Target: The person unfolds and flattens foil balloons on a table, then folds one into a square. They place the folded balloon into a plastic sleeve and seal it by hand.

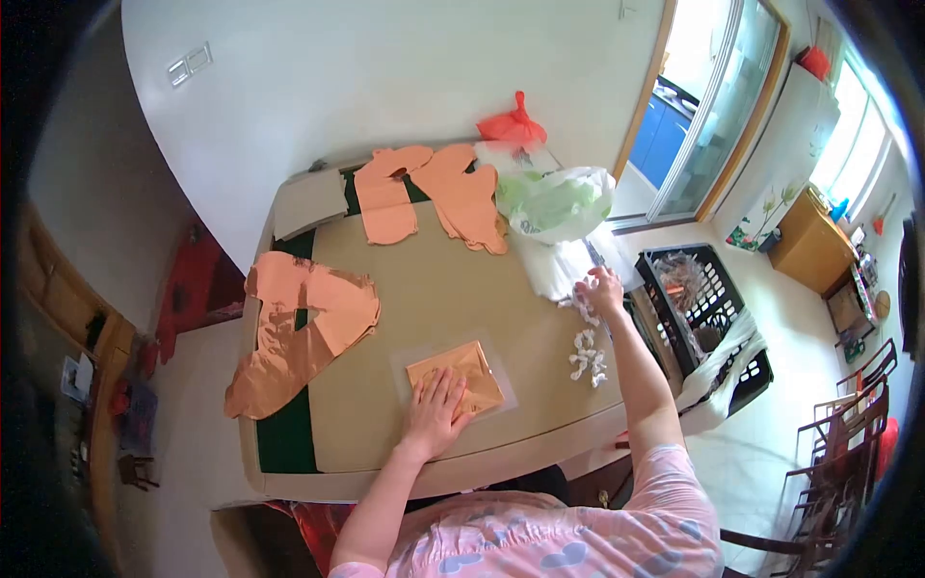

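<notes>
Our left hand (436, 409) lay flat, fingers spread and its grip wide, closed on nothing. It pressed down on the folded copper-coloured foil sheet (467, 371) in its clear plastic sleeve, at the lower middle of the frame on the beige counter (434, 289).

Our right hand (602, 289) reached to the right of centre, its fingertips at the top of a trail of small white crinkled pieces (588, 358), just beside the white and green plastic bags (557, 202). The fingers were curled, but we could not tell whether that grip had closed on a piece or only touched it.

We judged the foil sheet very light, thin and limp, and slippery inside its sleeve. It would crease or tear easily, so an edge or corner of the sleeve looked the safest place to take hold, with a flat palm steadying it. The white pieces looked light and soft, best taken by a fingertip pinch.

More copper-coloured foil cut-outs (299, 332) lay at the left of the frame, and others (434, 193) at the upper middle. A black plastic crate (699, 308) stood on the floor at the right.
</notes>
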A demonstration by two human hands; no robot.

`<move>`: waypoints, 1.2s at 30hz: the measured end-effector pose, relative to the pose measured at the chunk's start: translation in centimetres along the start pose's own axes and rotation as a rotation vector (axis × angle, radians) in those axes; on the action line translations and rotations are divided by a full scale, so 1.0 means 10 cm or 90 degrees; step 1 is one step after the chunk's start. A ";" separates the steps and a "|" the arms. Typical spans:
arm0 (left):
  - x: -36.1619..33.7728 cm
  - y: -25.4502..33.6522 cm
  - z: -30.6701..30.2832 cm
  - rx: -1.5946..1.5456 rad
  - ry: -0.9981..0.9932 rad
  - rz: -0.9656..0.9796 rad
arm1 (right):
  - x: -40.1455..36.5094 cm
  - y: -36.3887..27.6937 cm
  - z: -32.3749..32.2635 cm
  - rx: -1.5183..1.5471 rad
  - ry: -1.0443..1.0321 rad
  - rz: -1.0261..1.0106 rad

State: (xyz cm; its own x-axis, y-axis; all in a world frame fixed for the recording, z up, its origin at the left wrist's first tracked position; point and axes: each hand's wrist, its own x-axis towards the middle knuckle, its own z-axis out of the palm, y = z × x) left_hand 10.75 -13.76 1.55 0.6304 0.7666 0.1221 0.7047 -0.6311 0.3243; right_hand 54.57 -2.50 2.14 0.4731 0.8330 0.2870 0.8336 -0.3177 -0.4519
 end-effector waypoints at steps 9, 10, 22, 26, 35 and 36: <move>0.01 0.03 -0.04 0.001 -0.003 -0.004 | 0.28 -0.17 0.22 0.069 -0.023 -0.056; 0.01 0.03 -0.05 0.003 -0.002 -0.003 | 0.30 -0.19 0.21 0.037 -0.008 -0.047; 0.00 0.04 -0.07 0.005 -0.005 -0.004 | -0.64 -1.41 -0.46 0.032 0.186 -0.453; 0.00 0.03 -0.09 0.007 -0.007 0.006 | -0.66 -1.37 0.20 0.005 0.112 -0.526; -0.01 0.00 0.01 0.001 0.038 0.016 | -0.56 -1.71 0.62 0.060 -0.055 -0.573; -0.02 0.00 0.02 -0.002 0.040 0.016 | -0.58 -1.72 0.61 0.079 -0.037 -0.553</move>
State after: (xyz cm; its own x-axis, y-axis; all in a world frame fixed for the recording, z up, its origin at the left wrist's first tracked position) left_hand 10.70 -13.91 1.37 0.6259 0.7568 0.1885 0.6880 -0.6496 0.3236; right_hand 35.73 0.94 3.12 -0.3325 0.7794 0.5310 0.8531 0.4886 -0.1831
